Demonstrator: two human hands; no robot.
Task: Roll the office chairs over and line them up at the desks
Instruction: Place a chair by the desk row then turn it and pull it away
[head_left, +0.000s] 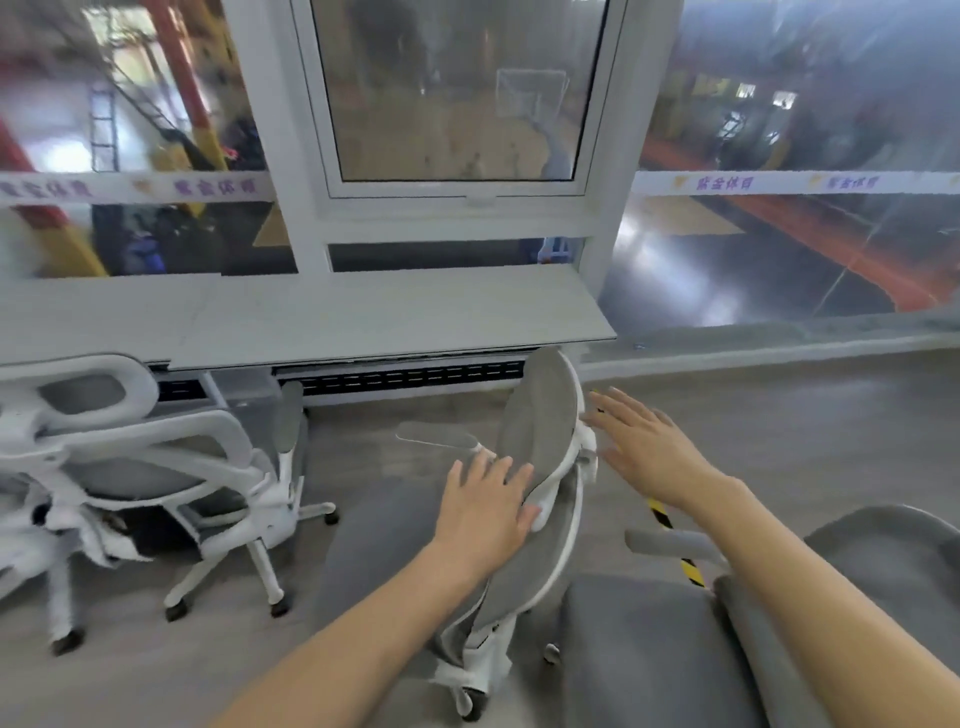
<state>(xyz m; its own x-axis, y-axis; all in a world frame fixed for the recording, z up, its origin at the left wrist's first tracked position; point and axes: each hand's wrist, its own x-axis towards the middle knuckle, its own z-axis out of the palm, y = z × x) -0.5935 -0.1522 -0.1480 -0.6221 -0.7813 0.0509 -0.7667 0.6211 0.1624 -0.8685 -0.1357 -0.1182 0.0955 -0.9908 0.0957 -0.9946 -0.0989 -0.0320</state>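
Note:
A grey-and-white office chair (540, 415) stands in the middle of the floor, turned side-on below the desk (363, 317). My left hand (485, 506) rests flat with straight fingers on the left side of its backrest. My right hand (649, 447) hovers open at the right of the headrest, fingers spread, at or just off its white frame. A second grey-and-white chair (156, 467) stands at the left, in front of the desk.
Another grey chair (727, 639) fills the lower right corner. A yellow-black floor strip (675, 540) runs between it and the middle chair. Windows with white frames (452, 187) rise behind the desk. Grey floor (805, 415) stretches to the right.

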